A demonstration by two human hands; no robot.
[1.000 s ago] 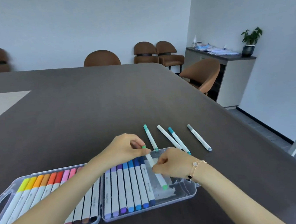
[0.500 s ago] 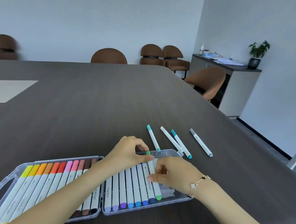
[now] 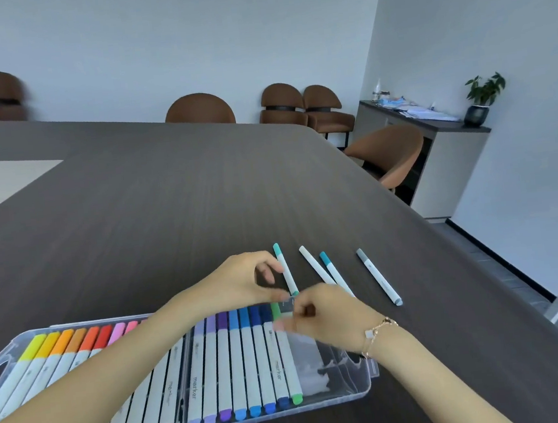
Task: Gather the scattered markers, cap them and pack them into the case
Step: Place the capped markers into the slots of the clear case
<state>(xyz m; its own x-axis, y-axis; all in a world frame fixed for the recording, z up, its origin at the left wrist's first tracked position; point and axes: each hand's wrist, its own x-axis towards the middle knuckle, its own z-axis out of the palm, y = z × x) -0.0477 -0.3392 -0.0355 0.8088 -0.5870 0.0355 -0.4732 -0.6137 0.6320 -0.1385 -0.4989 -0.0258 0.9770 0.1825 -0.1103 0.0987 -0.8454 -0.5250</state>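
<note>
Green marker [image 3: 288, 358] now seated flat in clear plastic case [image 3: 350, 381], both hands lifted

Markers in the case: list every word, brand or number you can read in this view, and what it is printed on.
"marker" – barrel of the lavender marker, right tray of the case.
"marker" – barrel of the dark blue marker.
Partly legible, seemingly the same word – barrel of the black marker, left tray.
Small marks near the caps of several barrels: too small to read.
Grey marker on the table: faint print, unreadable.
</note>
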